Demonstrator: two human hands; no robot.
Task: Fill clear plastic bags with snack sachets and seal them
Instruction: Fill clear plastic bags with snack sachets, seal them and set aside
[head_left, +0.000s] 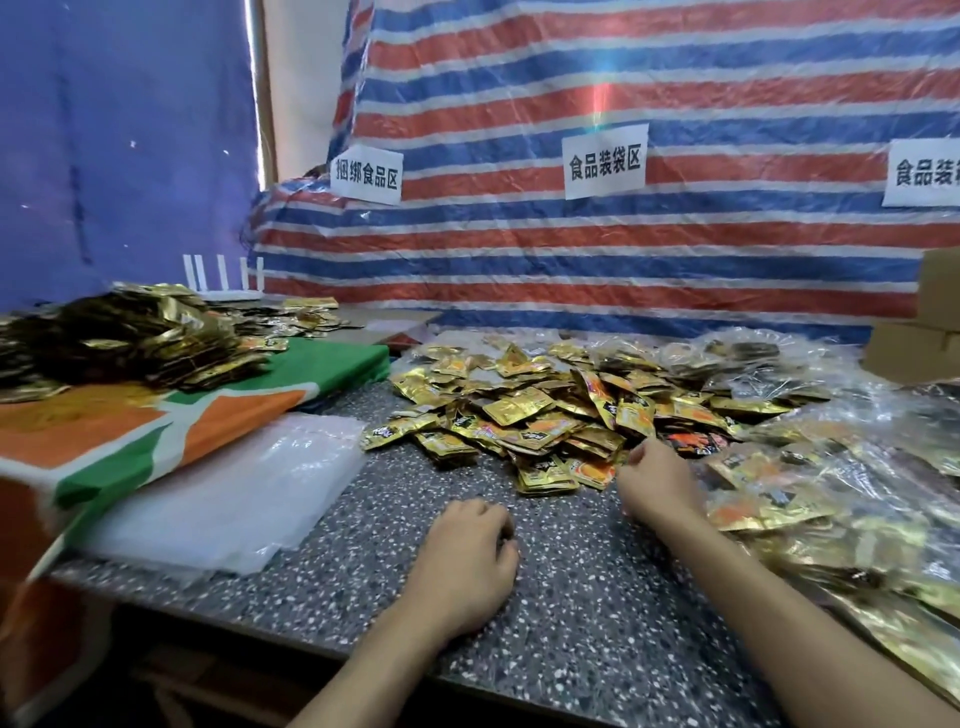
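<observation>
Head: L grip curled on table; R grip at sachets.

speckled table | sachet pile centre | clear bag stack left | filled bags right

The head-worn camera is looking forward and down, close over the counter, facing the striped tarp at twelve o'clock.
</observation>
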